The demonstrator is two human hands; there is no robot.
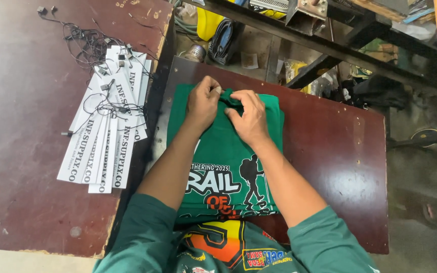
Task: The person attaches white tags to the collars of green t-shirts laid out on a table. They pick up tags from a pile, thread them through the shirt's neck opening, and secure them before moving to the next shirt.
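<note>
From the head camera, a fanned pile of long white hang tags (104, 134) with black lettering lies at nine o'clock on the larger dark reddish-brown table (21, 126); black strings (89, 48) with small fasteners trail from their top ends toward eleven o'clock. The exact count is hard to tell, roughly eight.

At the centre, one folded green shirt (223, 162) with a white and orange print and a hiker figure lies on a second, smaller dark table (330, 151), which stands just beside the first.

Both hands rest at the shirt's far edge, at twelve o'clock. The left hand (202, 103) pinches a small pale piece at the collar between thumb and fingers. The right hand (249, 117) is curled, its fingertips pressing and gripping the bunched green fabric.

Beyond, at one o'clock, dark metal frame bars (299, 35) cross over a cluttered concrete floor (421, 167).
</note>
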